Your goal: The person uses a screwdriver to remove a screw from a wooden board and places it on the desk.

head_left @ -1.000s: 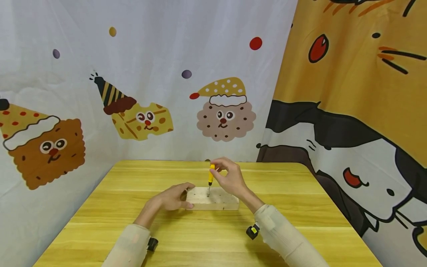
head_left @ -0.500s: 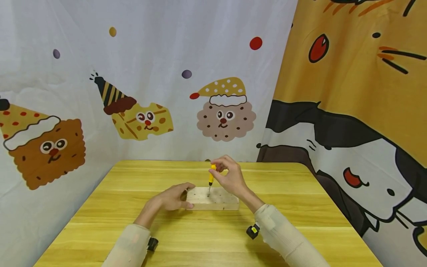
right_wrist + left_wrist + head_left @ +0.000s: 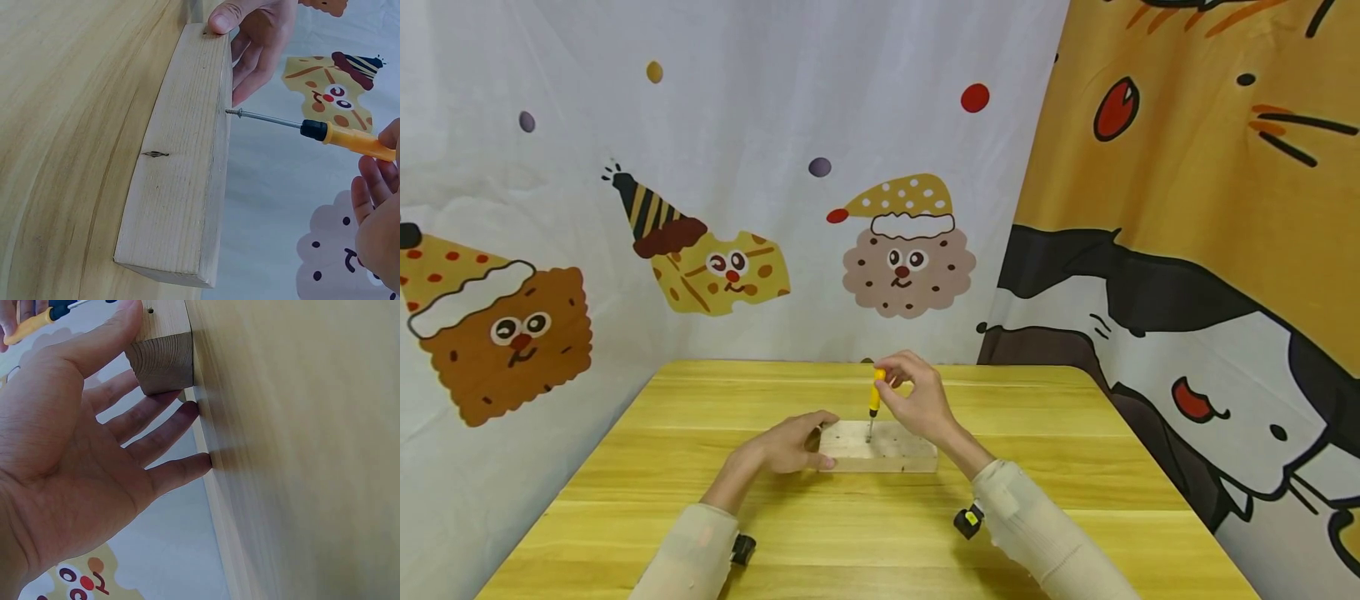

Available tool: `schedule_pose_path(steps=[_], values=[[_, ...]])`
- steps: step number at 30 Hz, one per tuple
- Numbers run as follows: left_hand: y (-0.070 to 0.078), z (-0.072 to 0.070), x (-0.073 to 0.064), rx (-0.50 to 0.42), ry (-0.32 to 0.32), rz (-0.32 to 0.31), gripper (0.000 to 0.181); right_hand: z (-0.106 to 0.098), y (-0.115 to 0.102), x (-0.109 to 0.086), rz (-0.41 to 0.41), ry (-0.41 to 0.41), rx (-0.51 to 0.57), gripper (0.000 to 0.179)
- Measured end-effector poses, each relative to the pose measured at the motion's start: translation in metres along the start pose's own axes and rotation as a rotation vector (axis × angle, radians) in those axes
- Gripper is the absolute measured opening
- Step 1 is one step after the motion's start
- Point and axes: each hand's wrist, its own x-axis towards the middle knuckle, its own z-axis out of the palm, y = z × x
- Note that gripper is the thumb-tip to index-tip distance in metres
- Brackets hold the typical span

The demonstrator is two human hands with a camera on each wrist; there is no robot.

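Observation:
A pale wooden block [image 3: 895, 446] lies on the table, with small holes in its top. My left hand [image 3: 786, 444] grips its left end, thumb on the near side and fingers reaching round the far side. In the left wrist view the block's end grain shows between thumb and fingers. My right hand [image 3: 917, 404] pinches the handle of a yellow and black screwdriver [image 3: 875, 402], which stands nearly upright over the block. Its tip meets the head of a screw [image 3: 234, 112], whose threads partly show above the wood in the right wrist view.
The wooden table [image 3: 850, 533] extends around the block on all sides. Behind it hangs a white cloth [image 3: 760, 125] printed with cartoon figures, with an orange printed section at the right.
The fingers of my right hand have shifted slightly on the screwdriver handle, and its top leans a touch more to the right. My left hand and the block have stayed put.

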Motion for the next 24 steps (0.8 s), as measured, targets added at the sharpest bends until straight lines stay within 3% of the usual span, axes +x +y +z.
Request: schedule_pose_path(steps=[24], values=[[0.0004,0.0004,-0.001,-0.007,-0.001,-0.018,0.083,-0.0007,-0.0029,0.0003,0.001,-0.01,0.002,0.024]])
